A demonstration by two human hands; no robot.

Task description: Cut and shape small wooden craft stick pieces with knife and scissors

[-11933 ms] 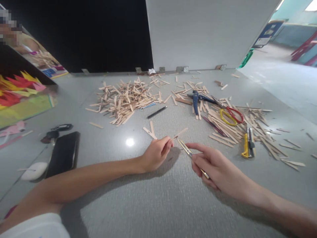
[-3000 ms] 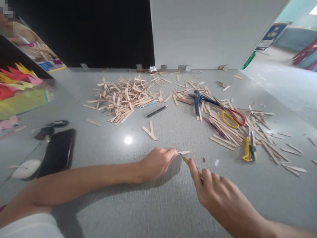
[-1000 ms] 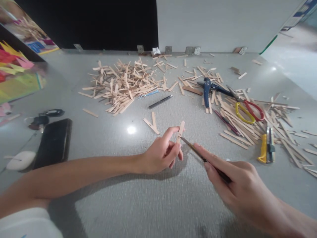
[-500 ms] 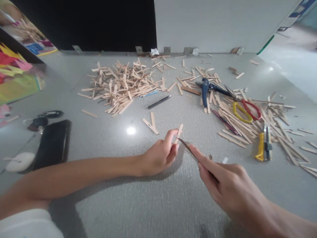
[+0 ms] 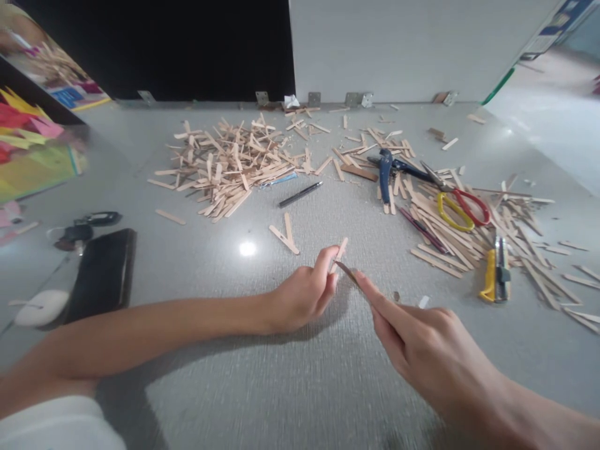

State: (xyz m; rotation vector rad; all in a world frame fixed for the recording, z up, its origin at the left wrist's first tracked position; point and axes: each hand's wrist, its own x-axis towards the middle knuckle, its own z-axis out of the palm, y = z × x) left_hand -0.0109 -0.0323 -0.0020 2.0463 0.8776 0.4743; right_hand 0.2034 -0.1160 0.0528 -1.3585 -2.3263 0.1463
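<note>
Between the thumb and fingers of my left hand [image 5: 307, 290] is a short wooden craft stick [image 5: 344, 247], tilted up above the table. My right hand [image 5: 422, 350] is closed around a narrow knife [image 5: 347, 273], its handle mostly hidden in the palm. The knife's pointed tip meets or nearly meets the stick beside my left fingertips; exact contact is too small to tell. Just beyond my left hand, two craft sticks [image 5: 284, 236] lie in a V on the table, one showing a small slot.
A heap of short sticks [image 5: 234, 162] lies at back left. To the right are blue-handled cutters [image 5: 385, 175], scissors [image 5: 462, 209], a yellow box cutter [image 5: 490, 275] and longer sticks. A pen [image 5: 300, 194] lies mid-table; a phone [image 5: 100, 272] and white mouse [image 5: 42, 307] sit left.
Both hands stay nearly in place, with the stick and knife still held. The knife and right hand have shifted very slightly left; the view has moved a little.
</note>
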